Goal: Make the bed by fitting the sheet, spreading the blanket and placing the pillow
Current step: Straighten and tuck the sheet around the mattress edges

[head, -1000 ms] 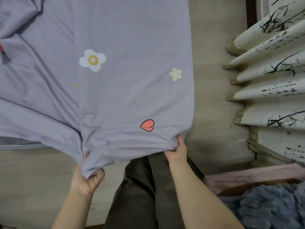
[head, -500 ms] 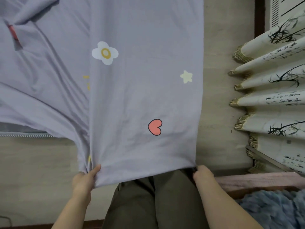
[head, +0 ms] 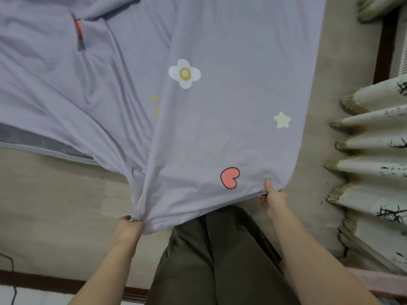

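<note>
Now, change: the lilac cotton sheet with printed flower, star and heart [head: 220, 119] has been drawn tauter and lifted since half a second ago.
Grip: its near hem is pinched by the left hand [head: 130, 225] and the right hand [head: 274, 198].
Meaning: spreading seems underway; fitting is not done.

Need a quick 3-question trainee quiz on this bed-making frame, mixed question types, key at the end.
1. True or false: both the left hand and the right hand grip the near edge of the lilac cotton sheet.
2. Which printed motif lies nearest the right hand? A) white flower B) pale yellow star C) pink heart
3. Fill in: at the left, under the sheet's edge, a strip of grey mattress with striped piping is ____.

Key: 1 true; 2 C; 3 uncovered.
</note>
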`<action>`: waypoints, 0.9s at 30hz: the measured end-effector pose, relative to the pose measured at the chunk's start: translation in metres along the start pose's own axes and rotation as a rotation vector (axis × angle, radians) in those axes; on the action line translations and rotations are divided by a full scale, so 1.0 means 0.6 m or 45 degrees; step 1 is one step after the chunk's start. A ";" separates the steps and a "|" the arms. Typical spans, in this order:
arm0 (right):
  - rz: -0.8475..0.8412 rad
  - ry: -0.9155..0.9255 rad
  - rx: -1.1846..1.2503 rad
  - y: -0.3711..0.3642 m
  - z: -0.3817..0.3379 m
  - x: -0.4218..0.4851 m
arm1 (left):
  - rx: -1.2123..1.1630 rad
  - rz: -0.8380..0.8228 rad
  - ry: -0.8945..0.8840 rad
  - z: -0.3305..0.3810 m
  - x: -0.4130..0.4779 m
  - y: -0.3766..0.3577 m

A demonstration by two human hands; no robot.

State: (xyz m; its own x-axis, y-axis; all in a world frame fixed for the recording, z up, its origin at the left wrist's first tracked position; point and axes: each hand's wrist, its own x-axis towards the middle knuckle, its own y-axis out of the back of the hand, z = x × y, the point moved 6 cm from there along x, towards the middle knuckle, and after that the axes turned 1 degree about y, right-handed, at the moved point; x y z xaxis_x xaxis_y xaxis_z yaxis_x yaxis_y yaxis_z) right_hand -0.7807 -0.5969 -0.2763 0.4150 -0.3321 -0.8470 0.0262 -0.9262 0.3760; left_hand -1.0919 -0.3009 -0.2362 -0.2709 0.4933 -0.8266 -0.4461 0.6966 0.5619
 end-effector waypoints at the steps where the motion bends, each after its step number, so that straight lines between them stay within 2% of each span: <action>1: 0.032 0.006 -0.088 0.000 -0.002 -0.006 | -0.031 0.001 -0.031 0.007 -0.002 -0.001; 3: 0.312 0.190 -0.454 0.017 -0.027 -0.024 | -0.099 0.016 -0.123 0.027 -0.004 0.002; 4: 0.465 0.366 -0.618 0.022 -0.048 -0.043 | -0.142 0.021 -0.180 0.039 -0.002 0.004; 5: 0.522 0.576 -0.710 0.016 -0.067 -0.064 | -0.185 0.022 -0.240 0.054 -0.001 0.008; 6: 0.460 0.781 -0.777 -0.002 -0.082 -0.082 | -0.230 0.019 -0.290 0.069 0.002 0.012; 9: -0.012 1.219 -1.104 -0.082 -0.092 -0.109 | -0.297 0.036 -0.415 0.117 0.002 0.026; 12: -0.229 1.587 -1.510 -0.158 -0.093 -0.134 | -0.367 0.053 -0.518 0.164 0.008 0.038; 16: -0.561 1.621 -2.201 -0.238 -0.052 -0.128 | -0.213 0.246 -0.519 0.212 0.030 0.059; 18: -0.770 1.735 -2.441 -0.261 -0.031 -0.127 | -0.150 0.333 -0.444 0.226 0.042 0.068; 21: -1.164 1.911 -2.604 -0.275 -0.016 -0.132 | -0.062 0.352 -0.328 0.238 0.057 0.072; 23: -1.244 1.908 -2.622 -0.278 -0.029 -0.129 | -0.075 0.406 -0.297 0.239 0.062 0.080; 25: -1.280 1.858 -2.614 -0.281 -0.044 -0.128 | -0.248 0.555 -0.249 0.227 0.064 0.101; 27: -1.306 1.810 -2.608 -0.280 -0.054 -0.132 | -0.560 0.672 -0.181 0.199 0.062 0.119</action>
State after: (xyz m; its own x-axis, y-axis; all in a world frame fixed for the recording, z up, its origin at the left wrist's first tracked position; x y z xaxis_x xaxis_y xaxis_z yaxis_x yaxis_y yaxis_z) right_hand -0.7884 -0.4090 -0.2603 -0.2368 0.7351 -0.6352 0.3868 0.6711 0.6325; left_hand -1.0317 -0.1708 -0.2232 -0.4455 0.7918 -0.4179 -0.5973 0.0848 0.7975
